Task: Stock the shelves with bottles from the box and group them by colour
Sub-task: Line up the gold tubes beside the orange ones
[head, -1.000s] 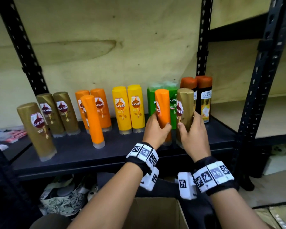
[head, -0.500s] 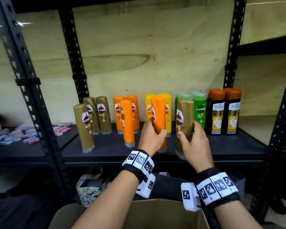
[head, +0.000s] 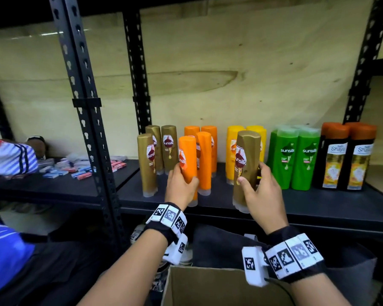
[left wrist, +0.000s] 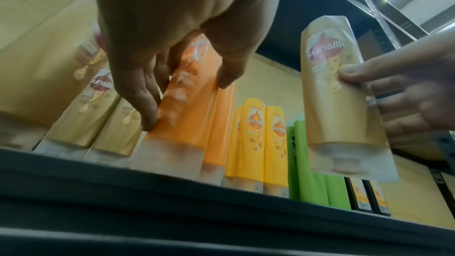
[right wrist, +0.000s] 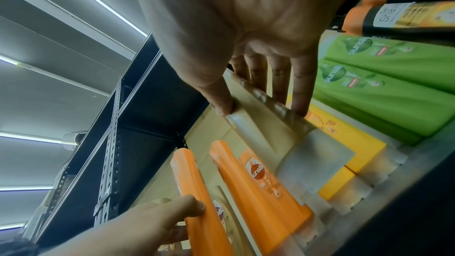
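Observation:
My left hand [head: 181, 185] grips an orange bottle [head: 187, 160] upright, cap down, just in front of the orange group [head: 206, 151] on the black shelf [head: 296, 202]. Its cap is low over the shelf's front; I cannot tell if it touches. My right hand [head: 260, 191] grips a gold bottle [head: 247, 164], slightly tilted, in front of the yellow bottles [head: 231, 146]. The left wrist view shows the fingers [left wrist: 147, 108] round the orange bottle [left wrist: 187, 120] and the gold bottle [left wrist: 342, 104] lifted off the shelf. The cardboard box [head: 208, 286] sits below my wrists.
Gold bottles [head: 155, 151] stand at the left of the shelf, then orange, yellow, green [head: 296, 160] and black ones with orange caps [head: 347, 160]. A black upright post [head: 91, 133] rises to the left. Small packets [head: 80, 171] lie on the neighbouring shelf.
Both hands have carried their bottles leftward along the shelf. The orange bottle went from the green bottles to the orange group, the gold bottle from the green ones to the yellow ones.

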